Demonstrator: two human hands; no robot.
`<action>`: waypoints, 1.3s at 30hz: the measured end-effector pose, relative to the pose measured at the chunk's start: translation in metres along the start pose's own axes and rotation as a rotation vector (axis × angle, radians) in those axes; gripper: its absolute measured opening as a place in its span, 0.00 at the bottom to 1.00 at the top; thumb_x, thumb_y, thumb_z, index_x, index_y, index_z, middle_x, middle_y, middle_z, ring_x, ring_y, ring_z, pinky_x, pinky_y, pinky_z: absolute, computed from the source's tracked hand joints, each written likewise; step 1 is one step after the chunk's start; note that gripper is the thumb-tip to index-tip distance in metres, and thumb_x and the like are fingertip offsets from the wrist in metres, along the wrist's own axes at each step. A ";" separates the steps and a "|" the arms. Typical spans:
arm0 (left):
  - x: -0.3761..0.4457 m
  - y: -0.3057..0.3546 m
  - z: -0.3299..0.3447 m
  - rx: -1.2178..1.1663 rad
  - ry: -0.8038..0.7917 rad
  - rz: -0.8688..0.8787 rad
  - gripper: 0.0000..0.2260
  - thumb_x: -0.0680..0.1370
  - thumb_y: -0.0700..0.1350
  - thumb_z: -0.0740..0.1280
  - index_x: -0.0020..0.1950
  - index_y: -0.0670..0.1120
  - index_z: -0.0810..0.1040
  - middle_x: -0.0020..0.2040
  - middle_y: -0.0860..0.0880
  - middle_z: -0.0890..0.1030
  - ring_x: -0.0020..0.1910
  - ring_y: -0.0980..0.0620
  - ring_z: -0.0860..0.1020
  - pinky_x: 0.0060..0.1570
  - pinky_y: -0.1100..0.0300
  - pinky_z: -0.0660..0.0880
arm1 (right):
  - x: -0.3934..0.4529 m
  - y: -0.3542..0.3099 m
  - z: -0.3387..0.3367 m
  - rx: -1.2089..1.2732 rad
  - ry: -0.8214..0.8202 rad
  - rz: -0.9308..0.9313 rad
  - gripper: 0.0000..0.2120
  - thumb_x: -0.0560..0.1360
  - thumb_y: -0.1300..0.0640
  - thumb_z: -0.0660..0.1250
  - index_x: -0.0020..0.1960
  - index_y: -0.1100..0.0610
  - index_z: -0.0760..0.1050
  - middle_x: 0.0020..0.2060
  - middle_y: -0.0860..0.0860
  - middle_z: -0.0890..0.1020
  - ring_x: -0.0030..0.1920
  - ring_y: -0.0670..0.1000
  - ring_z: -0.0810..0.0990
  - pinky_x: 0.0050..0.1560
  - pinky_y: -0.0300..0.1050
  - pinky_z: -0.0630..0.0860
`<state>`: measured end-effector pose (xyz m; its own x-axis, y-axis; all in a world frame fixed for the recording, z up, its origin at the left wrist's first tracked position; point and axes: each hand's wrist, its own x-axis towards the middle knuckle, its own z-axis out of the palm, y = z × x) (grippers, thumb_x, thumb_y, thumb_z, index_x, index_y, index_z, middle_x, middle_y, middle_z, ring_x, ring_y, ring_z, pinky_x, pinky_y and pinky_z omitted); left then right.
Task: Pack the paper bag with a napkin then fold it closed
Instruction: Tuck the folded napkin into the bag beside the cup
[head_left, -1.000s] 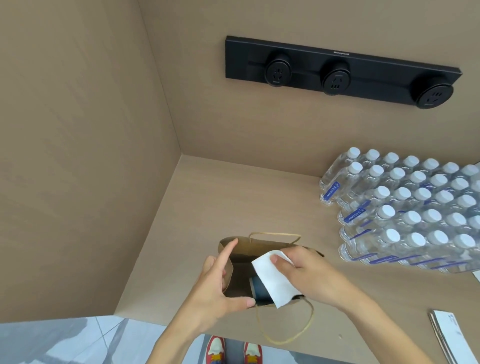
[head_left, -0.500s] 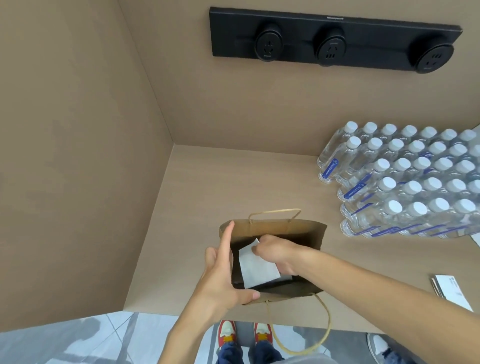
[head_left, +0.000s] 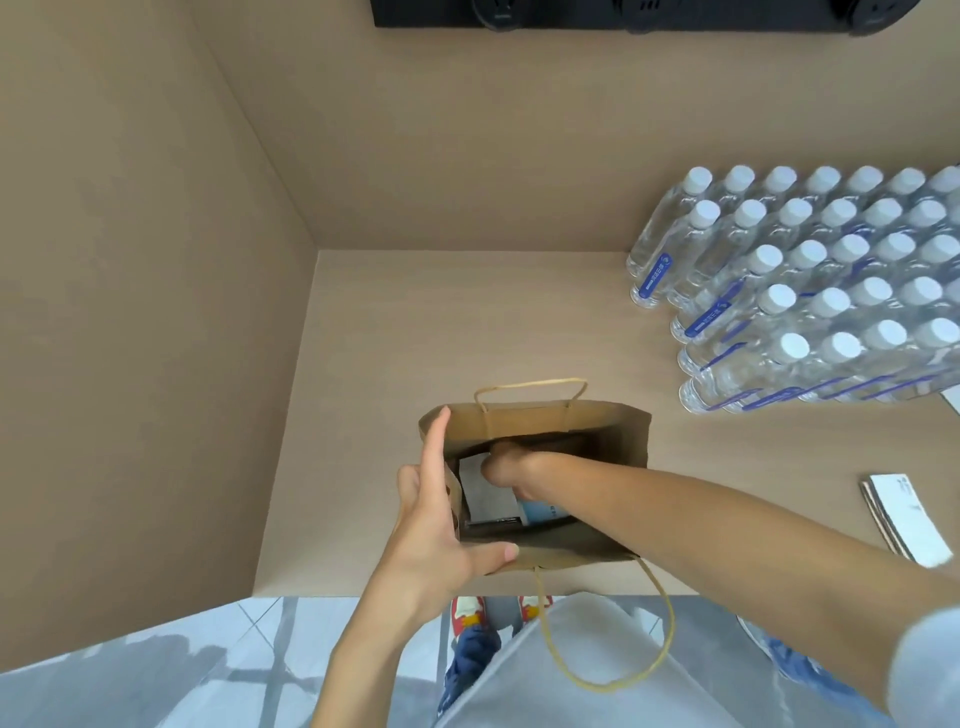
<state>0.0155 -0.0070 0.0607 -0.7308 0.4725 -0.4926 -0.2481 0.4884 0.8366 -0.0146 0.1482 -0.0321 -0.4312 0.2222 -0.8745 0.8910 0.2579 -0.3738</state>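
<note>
Currently, the left wall of the paper bag is braced by the left hand: the fingers are extended flat along the outside, and the thumb is hooked over the near rim, apparently so that the mouth is kept spread and the bag upright on the surface. No object is gripped by this hand; it is open against the paper. Inside the bag, the white napkin is seen low against the left side, beside a blue-labelled item. The right hand is sunk through the mouth, touching the napkin; whether its fingers are closed on it cannot be told, since they are hidden in shadow. The packing step is judged nearly complete, with folding not yet begun. Further right, a block of water bottles and a paper stack are kept well apart from the bag.
</note>
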 end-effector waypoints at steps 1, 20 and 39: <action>0.001 -0.001 0.000 -0.006 0.003 0.004 0.59 0.66 0.36 0.81 0.71 0.79 0.45 0.56 0.60 0.63 0.52 0.79 0.65 0.51 0.61 0.81 | 0.003 0.001 -0.001 -0.023 0.001 -0.021 0.20 0.84 0.59 0.56 0.75 0.60 0.66 0.72 0.60 0.72 0.72 0.59 0.70 0.71 0.50 0.67; -0.001 -0.005 0.001 0.006 0.033 0.039 0.58 0.66 0.38 0.81 0.69 0.81 0.46 0.58 0.62 0.64 0.52 0.82 0.64 0.54 0.65 0.74 | 0.025 0.003 0.006 -0.179 -0.116 0.083 0.22 0.82 0.64 0.63 0.74 0.61 0.66 0.71 0.62 0.72 0.69 0.61 0.75 0.64 0.54 0.79; 0.002 0.001 0.004 0.080 0.030 0.073 0.55 0.68 0.38 0.80 0.71 0.75 0.44 0.56 0.61 0.63 0.52 0.57 0.71 0.53 0.63 0.73 | 0.012 0.013 -0.024 -0.377 -0.135 0.030 0.18 0.80 0.68 0.65 0.69 0.66 0.71 0.63 0.64 0.80 0.61 0.59 0.83 0.60 0.52 0.81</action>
<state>0.0166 -0.0026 0.0603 -0.7642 0.4876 -0.4223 -0.1423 0.5111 0.8476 -0.0122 0.1769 -0.0401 -0.3606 0.1155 -0.9255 0.7774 0.5855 -0.2298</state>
